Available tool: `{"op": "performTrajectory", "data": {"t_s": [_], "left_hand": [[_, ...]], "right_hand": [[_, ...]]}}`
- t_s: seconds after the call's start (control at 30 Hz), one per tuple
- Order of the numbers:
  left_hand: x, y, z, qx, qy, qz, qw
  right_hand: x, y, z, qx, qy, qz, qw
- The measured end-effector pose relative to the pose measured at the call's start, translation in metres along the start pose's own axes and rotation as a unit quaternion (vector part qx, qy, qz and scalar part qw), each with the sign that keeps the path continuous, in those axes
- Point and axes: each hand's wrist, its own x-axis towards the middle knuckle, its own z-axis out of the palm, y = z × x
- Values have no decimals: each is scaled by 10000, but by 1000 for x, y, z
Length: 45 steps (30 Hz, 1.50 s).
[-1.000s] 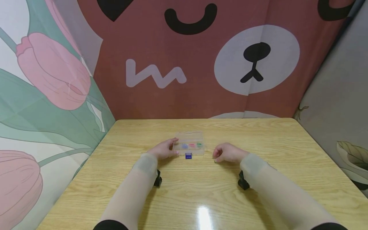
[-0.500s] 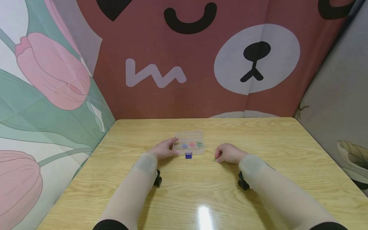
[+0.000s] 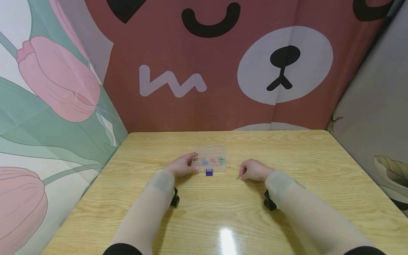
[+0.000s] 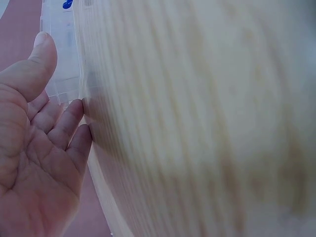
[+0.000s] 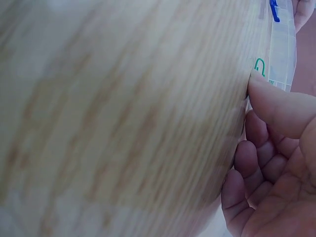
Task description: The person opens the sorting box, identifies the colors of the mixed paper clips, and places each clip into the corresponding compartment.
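A clear plastic compartment box (image 3: 210, 168) lies open on the table, its lid (image 3: 209, 150) tipped back and a blue latch (image 3: 209, 172) at the front. My left hand (image 3: 180, 165) grips its left end, thumb at the front corner and fingers round the side; the left wrist view shows the box end (image 4: 64, 74) between thumb and fingers. To the right of the box, my right hand (image 3: 255, 170) pinches a green paper clip (image 5: 260, 64) between thumb and curled fingers, its looped end sticking out. Inside the box, small blue, pink and green items (image 3: 221, 159) sit in separate compartments.
The wooden table (image 3: 204, 212) spreads around the box, with a bright light reflection near its front. A printed brown bear cloth (image 3: 178, 117) hangs behind the far edge. Patterned cloths hang at the left and right sides.
The green paper clip shows more at my right fingertips than a second ago, and that hand has shifted very slightly. My left hand and the box have stayed in place.
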Motion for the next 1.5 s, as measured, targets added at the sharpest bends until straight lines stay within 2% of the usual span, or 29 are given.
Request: {"op": "performTrajectory", "data": {"t_s": [0.2, 0.8, 1.17, 1.5], "left_hand": [[1, 0, 0, -8, -8, -78, 10000], [1, -1, 1, -55, -16, -39, 10000], [3, -3, 2, -171, -23, -42, 9998], [2, -3, 1, -147, -28, -37, 9999]], "right_hand": [[2, 3, 0, 20, -67, 18, 10000], [4, 8, 4, 162, 32, 67, 9998], [1, 7, 4, 214, 28, -59, 9998], [0, 8, 4, 463, 19, -51, 9989]]}}
